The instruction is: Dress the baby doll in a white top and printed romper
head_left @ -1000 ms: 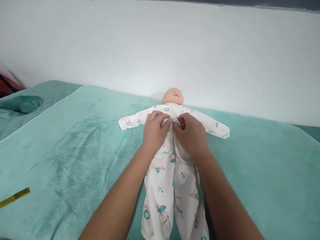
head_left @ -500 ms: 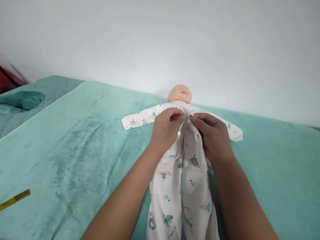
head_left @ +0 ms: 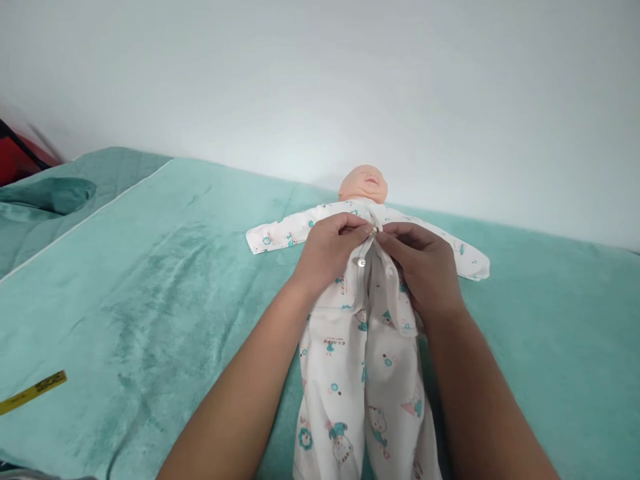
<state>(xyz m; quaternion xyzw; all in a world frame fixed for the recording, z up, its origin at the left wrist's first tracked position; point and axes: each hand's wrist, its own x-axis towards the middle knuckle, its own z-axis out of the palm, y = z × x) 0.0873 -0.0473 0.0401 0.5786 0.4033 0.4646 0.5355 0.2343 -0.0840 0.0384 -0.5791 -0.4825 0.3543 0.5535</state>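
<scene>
A baby doll (head_left: 364,183) lies on its back, wearing a white printed baby jacket (head_left: 280,230) and matching trousers (head_left: 333,393). My left hand (head_left: 333,250) pinches one front edge of the jacket at the chest, beside a small button there. Opposite it, my right hand (head_left: 423,267) pinches the other front edge, and the fingertips of both hands nearly meet. Lower down, the jacket's front hangs apart, with another button (head_left: 361,263) showing on the left edge. The fingertips partly hide the fastening between them.
A teal plush cover (head_left: 165,280) spreads beneath the doll, up to a white wall (head_left: 300,80). At the left lies a yellow strip (head_left: 35,392) with dark print. Folded teal fabric (head_left: 50,195) and a red object (head_left: 17,157) are at the far left.
My two hands have drawn the jacket's edges closer together at the chest, and the right front edge has turned so its printed side shows more. The view has shifted slightly.
</scene>
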